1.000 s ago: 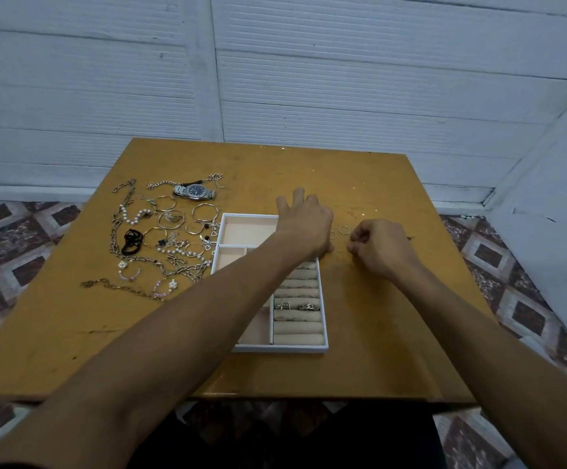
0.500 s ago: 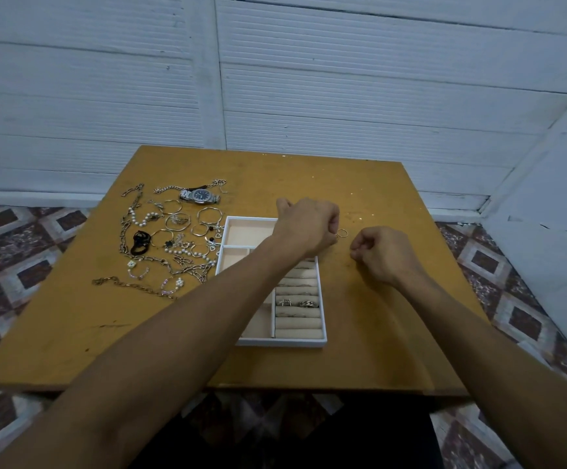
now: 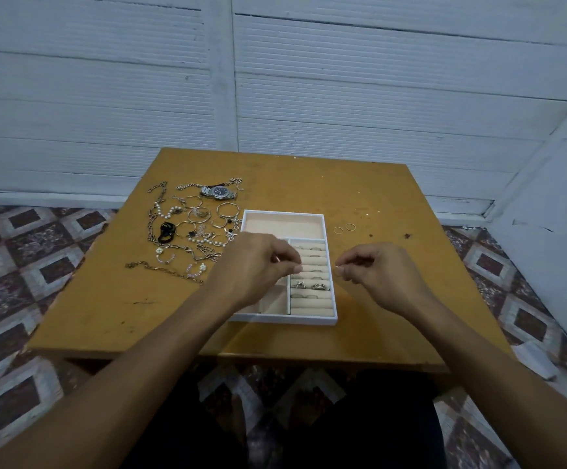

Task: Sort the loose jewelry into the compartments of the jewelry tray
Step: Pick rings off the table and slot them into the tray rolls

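Observation:
The white jewelry tray (image 3: 283,213) with beige compartments lies mid-table. Its right column of ring rolls (image 3: 312,301) holds several rings. My left hand (image 3: 258,265) hovers over the tray's left side, thumb and fingertips pinched together above the rolls on something tiny that I cannot make out. My right hand (image 3: 376,270) is just right of the tray, pinching a small glinting piece at its fingertips. Two thin rings (image 3: 344,229) lie loose on the table beyond the right hand. A pile of loose jewelry (image 3: 190,231) with chains, bangles and pearls lies left of the tray.
A silver wristwatch (image 3: 218,192) sits at the far end of the pile. The wooden table (image 3: 359,184) stands against a white panelled wall, with patterned floor tiles (image 3: 21,252) on both sides. Small dark specks (image 3: 407,235) mark the table at the right.
Both hands have pulled back from the loose rings toward me and now face each other over the ring rolls with fingertips pinched. The view has tilted.

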Available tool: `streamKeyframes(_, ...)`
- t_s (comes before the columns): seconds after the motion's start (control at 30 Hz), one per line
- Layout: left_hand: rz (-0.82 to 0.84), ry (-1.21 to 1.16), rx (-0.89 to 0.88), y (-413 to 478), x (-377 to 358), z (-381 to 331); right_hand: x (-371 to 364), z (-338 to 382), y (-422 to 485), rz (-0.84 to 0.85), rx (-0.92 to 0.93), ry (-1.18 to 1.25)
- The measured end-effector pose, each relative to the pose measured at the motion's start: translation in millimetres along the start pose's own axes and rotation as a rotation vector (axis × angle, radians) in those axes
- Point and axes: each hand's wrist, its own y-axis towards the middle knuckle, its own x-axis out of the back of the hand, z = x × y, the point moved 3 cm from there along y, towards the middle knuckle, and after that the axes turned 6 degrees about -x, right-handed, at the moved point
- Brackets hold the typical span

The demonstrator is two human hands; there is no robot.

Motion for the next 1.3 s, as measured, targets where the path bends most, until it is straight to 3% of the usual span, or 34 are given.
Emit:
streamKeyframes(0.67, 0.017, 0.212, -0.124, -32, -20, -8, -32, 5, -33, -0.108, 0.348, -0.245)
streamKeyframes(1.07, 0.0, 0.222, -0.173, -33, -23, -9, -32, 4, -36, -0.078, 0.362, -0.258)
streamKeyframes(1.3, 0.0, 0.221, -0.184, -35, -21, -7, -35, -5, -40, -0.108, 0.407, -0.399)
